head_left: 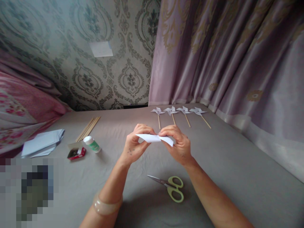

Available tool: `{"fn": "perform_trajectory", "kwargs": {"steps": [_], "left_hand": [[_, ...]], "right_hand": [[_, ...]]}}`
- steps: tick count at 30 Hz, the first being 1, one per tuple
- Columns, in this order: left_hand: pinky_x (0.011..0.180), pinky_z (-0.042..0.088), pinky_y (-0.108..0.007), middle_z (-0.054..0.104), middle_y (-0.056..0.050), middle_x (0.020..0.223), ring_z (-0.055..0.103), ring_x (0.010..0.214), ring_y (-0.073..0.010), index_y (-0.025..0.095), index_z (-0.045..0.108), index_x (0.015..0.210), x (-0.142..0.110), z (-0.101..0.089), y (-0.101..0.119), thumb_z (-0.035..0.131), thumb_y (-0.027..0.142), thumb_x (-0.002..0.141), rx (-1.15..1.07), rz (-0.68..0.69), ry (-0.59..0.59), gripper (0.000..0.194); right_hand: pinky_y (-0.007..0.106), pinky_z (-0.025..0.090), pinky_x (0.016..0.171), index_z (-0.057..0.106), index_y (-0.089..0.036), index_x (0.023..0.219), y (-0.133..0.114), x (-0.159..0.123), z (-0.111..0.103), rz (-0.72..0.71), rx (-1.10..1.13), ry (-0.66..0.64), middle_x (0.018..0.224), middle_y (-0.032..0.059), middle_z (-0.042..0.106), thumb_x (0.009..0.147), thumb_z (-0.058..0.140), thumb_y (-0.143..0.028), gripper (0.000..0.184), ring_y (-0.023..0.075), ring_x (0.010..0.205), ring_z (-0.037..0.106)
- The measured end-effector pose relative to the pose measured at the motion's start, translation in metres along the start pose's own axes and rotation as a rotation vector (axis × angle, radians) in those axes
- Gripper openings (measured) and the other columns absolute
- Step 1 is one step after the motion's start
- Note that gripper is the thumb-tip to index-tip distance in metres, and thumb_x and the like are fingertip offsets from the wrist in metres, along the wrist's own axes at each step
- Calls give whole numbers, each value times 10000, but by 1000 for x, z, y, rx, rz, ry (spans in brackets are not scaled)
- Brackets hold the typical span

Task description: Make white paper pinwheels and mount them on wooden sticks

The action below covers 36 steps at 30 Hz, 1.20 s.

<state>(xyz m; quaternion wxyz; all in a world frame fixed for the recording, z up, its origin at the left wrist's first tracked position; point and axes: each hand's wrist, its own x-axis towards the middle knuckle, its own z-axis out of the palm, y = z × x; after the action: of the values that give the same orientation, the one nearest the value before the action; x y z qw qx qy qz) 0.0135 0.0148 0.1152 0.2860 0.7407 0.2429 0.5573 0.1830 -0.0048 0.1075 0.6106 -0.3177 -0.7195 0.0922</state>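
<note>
Between my two hands a piece of white paper [152,138] is held up over the grey cloth, its left and right parts bent and its middle pinched in. My left hand [137,142] is closed on the paper's left side, thumb below and fingers above. On the right side my right hand [178,142] grips it the same way, fingertips near the centre. Whether a pin sits at the centre is too small to tell. Below the hands lie scissors [169,186] with pale green handles, blades pointing left.
Several white paper pinwheels on sticks [171,110] lie in a row at the back. To the left are wooden sticks [87,129], a white-and-green glue bottle [92,144], an open small red box [76,153] and a stack of white paper [42,142]. A curtain [213,57] hangs right.
</note>
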Motion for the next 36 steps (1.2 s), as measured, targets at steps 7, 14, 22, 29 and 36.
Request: {"fn": "perform_trajectory", "kwargs": {"steps": [7, 14, 22, 29, 36], "left_hand": [[656, 439, -255, 686, -40, 742, 586, 667, -143, 139, 704, 830, -2, 12, -9, 753, 388, 680, -408, -594, 124, 295], [570, 401, -232, 677, -48, 672, 567, 560, -123, 108, 687, 763, -2, 15, -15, 781, 374, 620, -535, -815, 180, 317], [587, 388, -224, 676, -42, 704, 558, 593, -112, 113, 671, 730, -5, 20, -17, 792, 381, 611, -526, -840, 86, 317], [608, 398, -239, 667, -66, 696, 569, 617, -137, 104, 692, 751, -3, 20, -16, 708, 553, 669, -488, -843, 106, 457], [692, 421, -271, 688, -113, 776, 613, 749, -192, 103, 707, 808, -2, 14, -17, 567, 706, 701, -483, -907, 45, 628]], "right_hand": [[259, 446, 636, 654, -171, 759, 6, -5, 7, 590, 240, -78, 717, 22, 652, 811, 620, -443, 278, 151, 671, 580], [234, 436, 642, 662, -164, 773, 6, -3, 11, 818, 523, -27, 708, 7, 667, 687, 728, -495, 348, 137, 677, 585], [250, 446, 554, 660, -155, 693, 7, -3, 16, 1019, 573, 132, 606, 6, 656, 556, 784, -539, 426, 133, 553, 578], [239, 447, 585, 680, -145, 720, 4, 0, 17, 1038, 598, 116, 626, -4, 658, 489, 832, -450, 411, 121, 588, 578], [209, 363, 440, 652, -139, 678, 11, -1, 16, 1123, 573, 181, 594, -2, 628, 508, 792, -495, 419, 93, 504, 500]]}}
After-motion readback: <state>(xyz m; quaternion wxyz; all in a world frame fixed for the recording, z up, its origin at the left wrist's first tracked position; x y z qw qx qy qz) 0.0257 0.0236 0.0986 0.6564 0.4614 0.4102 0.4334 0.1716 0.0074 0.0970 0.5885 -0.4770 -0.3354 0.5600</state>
